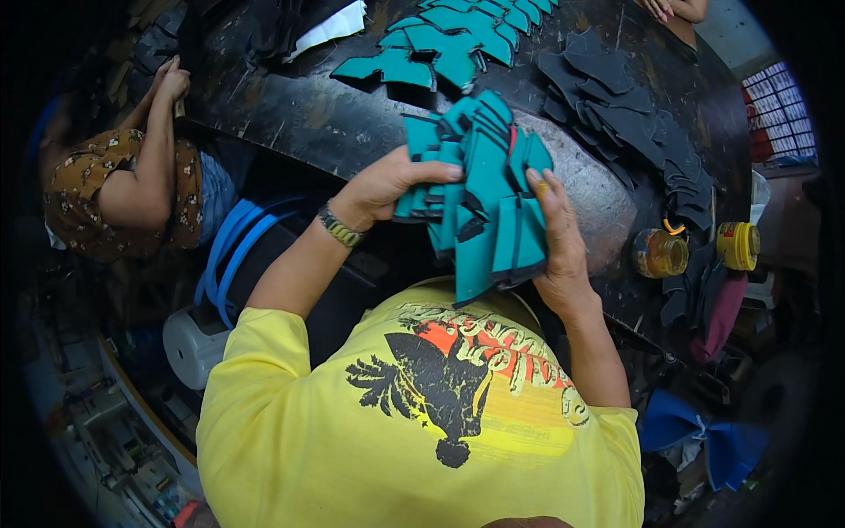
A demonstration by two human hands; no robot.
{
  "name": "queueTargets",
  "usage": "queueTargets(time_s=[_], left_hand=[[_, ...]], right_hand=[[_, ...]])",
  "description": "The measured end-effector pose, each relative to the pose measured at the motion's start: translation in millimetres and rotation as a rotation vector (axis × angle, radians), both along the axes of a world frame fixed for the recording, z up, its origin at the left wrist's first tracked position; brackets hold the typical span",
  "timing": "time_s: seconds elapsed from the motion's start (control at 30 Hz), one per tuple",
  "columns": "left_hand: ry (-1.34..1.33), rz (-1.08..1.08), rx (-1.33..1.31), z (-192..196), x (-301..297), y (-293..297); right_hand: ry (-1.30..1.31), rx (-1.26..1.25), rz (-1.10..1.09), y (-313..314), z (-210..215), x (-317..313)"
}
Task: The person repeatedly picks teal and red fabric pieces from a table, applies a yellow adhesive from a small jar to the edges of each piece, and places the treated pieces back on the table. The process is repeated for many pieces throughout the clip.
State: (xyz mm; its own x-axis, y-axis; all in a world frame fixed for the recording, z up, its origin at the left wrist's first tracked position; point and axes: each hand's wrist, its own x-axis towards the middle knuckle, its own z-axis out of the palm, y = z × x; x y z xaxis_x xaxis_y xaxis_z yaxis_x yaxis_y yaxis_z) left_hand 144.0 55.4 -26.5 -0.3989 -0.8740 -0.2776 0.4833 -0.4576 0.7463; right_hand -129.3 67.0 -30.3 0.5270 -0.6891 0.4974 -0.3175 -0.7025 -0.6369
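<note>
A bundle of teal pieces with dark edges is held between both hands at the table's near edge. The left hand is partly closed on its left side, thumb laid over the top; the right hand is cupped, more open, against its right side, hidden fingers presumably beneath. The pieces appear light, thin and flexible, hardly fragile; being loosely stacked and fanned, they probably slide over one another. A broad hold on opposite sides, thumbs above, should suit best. Beyond, similar teal pieces lie on the far table; dark grey pieces lie right, beyond an amber jar.
</note>
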Motion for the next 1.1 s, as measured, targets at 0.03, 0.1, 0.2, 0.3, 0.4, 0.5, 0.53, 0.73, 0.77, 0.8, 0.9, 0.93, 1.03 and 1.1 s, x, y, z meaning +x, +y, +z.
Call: queueTargets(time_s=[0.03,0.1,0.2,0.3,0.4,0.5,0.53,0.73,0.77,0.8,0.9,0.93,1.03,1.1], left_hand=[[0.024,-0.035,-0.025,0,-8,-3],[-0.038,-0.150,-0.074,-2,-25,-15],[-0.061,-0.276,-0.235,-8,-57,-41],[-0.701,-0.239,-0.715,-9,-85,-71],[-0.911,-0.142,-0.830,-5,-103,-83],[-1.308,-0.092,-0.796,2,-100,-82],[-1.484,-0.079,-0.765,4,-95,-81],[-1.325,0.219,-0.640,3,-14,-94],[-1.413,0.273,-0.673,1,4,-99],[-1.501,0.335,-0.715,-1,19,-105],[-1.696,0.459,-0.717,-12,52,-128],[-1.755,0.462,-0.767,-16,59,-136],[-1.877,0.380,-0.795,-26,69,-161],[-1.951,0.365,-0.843,-30,72,-172]], right_hand=[[0.044,0.003,-0.044,0,3,-7],[-0.016,-0.079,-0.058,-3,4,-17],[0.000,-0.041,-0.127,-6,-3,-31],[0.156,-0.052,-0.282,-6,-11,-46],[0.189,-0.072,-0.381,-9,-20,-52],[0.154,-0.091,-0.403,-9,-25,-52],[0.178,-0.104,-0.408,-8,-26,-52],[0.251,-0.150,-0.456,-7,-25,-51],[0.254,-0.151,-0.459,-7,-24,-50],[0.257,-0.154,-0.461,-8,-24,-50],[0.247,-0.144,-0.464,-7,-24,-49],[0.242,-0.137,-0.466,-7,-24,-49],[0.238,-0.150,-0.479,-7,-25,-49],[0.232,-0.136,-0.475,-6,-25,-50]])
